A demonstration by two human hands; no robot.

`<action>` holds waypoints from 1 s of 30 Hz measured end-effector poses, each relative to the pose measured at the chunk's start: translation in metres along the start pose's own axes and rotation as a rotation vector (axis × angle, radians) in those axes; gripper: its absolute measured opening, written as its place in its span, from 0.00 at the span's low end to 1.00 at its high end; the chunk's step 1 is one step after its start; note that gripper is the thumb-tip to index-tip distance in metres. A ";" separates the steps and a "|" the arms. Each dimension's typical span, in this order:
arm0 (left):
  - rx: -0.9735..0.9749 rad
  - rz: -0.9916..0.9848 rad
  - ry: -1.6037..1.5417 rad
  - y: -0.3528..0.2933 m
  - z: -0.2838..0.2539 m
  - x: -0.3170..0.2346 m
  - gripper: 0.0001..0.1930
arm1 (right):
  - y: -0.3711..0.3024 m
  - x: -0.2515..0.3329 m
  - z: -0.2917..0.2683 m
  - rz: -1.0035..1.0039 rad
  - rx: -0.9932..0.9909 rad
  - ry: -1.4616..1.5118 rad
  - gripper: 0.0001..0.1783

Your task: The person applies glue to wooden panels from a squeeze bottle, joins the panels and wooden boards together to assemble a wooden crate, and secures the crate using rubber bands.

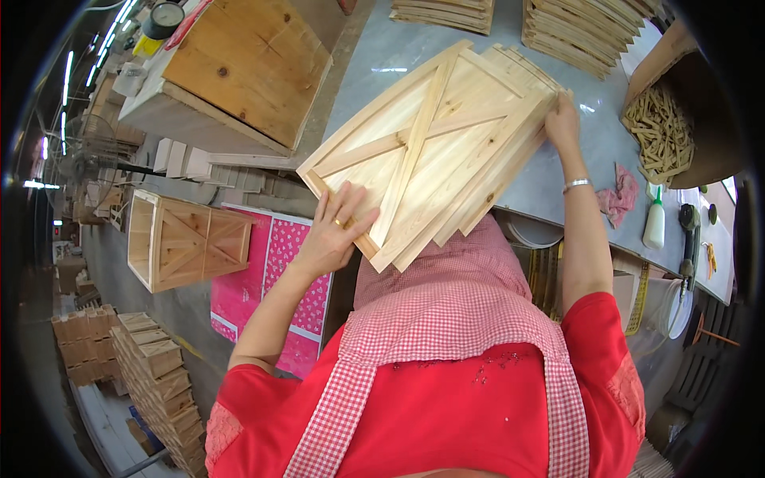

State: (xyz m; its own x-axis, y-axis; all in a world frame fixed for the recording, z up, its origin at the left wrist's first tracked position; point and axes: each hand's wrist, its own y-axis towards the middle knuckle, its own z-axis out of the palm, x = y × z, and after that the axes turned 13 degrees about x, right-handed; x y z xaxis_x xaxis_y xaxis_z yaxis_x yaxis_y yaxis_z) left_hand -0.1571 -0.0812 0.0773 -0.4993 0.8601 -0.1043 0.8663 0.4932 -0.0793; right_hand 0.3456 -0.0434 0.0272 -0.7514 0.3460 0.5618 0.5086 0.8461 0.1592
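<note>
Over the table edge and my lap lies a slanted, fanned stack of pale wooden panels (454, 147). The top panel has a raised frame and crossed slats. My left hand (331, 235), with a ring on one finger, lies on that panel's near left corner, fingers spread over the wood. At the far right end my right hand (562, 123) is closed around the edge of the stack; its thumb and part of its fingers are hidden. A bracelet (577, 184) circles my right wrist.
On the grey table (374, 88) stand more panel stacks (578, 32), a box of small wooden pieces (660, 135), a pink cloth (617, 197), a white bottle (654, 223) and a dark tool (689, 231). A wooden crate (187, 243) stands left, beside pink patterned panels (267, 299).
</note>
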 end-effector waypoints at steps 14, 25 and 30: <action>-0.440 0.221 -0.299 0.038 -0.066 -0.004 0.23 | -0.049 0.002 0.022 -0.155 -0.012 -0.038 0.29; -0.764 -0.387 -2.180 0.028 -0.045 0.034 0.35 | -0.029 -0.006 0.016 -0.164 -0.134 0.174 0.24; -0.576 -0.412 -2.433 0.028 0.032 0.005 0.35 | -0.010 0.014 -0.008 -0.193 -0.244 0.133 0.21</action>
State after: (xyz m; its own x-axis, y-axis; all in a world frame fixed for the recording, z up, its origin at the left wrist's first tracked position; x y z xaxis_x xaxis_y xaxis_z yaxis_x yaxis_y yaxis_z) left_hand -0.1360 -0.0676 0.0434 0.6167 -0.5550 -0.5583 0.4956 0.8247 -0.2724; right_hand 0.3331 -0.0496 0.0400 -0.7907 0.1192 0.6005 0.4596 0.7635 0.4536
